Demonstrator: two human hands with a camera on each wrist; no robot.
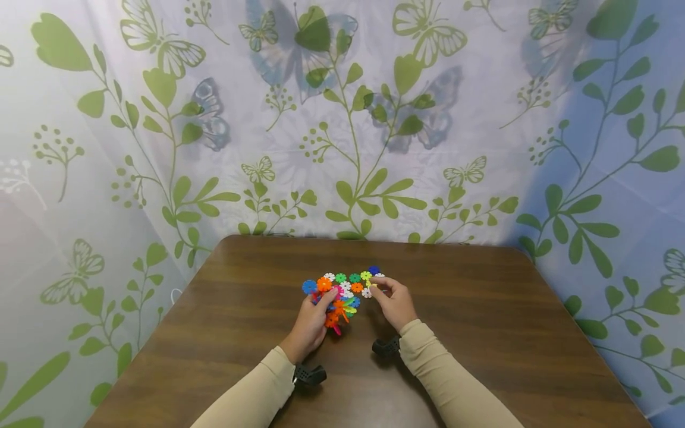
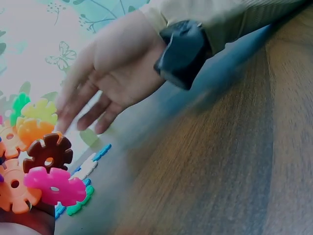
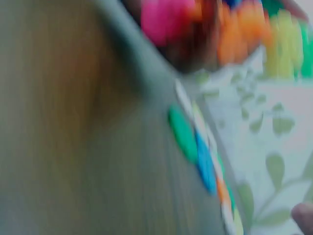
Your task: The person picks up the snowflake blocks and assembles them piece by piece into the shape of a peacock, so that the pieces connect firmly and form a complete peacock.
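Observation:
My left hand (image 1: pixel 310 324) grips a cluster of interlocked flower-shaped plastic discs (image 1: pixel 338 309), its thumb lying over them. Orange, brown and pink discs of this cluster (image 2: pixel 49 156) fill the lower left of the left wrist view. My right hand (image 1: pixel 395 302) reaches over loose flower discs (image 1: pixel 355 287) on the table, its fingertips close to a yellow one. In the left wrist view the right hand (image 2: pixel 115 66) has loosely bent fingers, their tips partly behind the cluster. A fingertip (image 3: pixel 304 218) shows at the right wrist view's edge; that view is blurred.
The brown wooden table (image 1: pixel 241 356) carries the loose discs, lying flat beyond the hands in white, green, orange, yellow and blue. A curtain (image 1: pixel 342 119) with leaves and butterflies hangs behind its far edge. Black wrist cameras (image 1: pixel 310 374) are strapped on both wrists.

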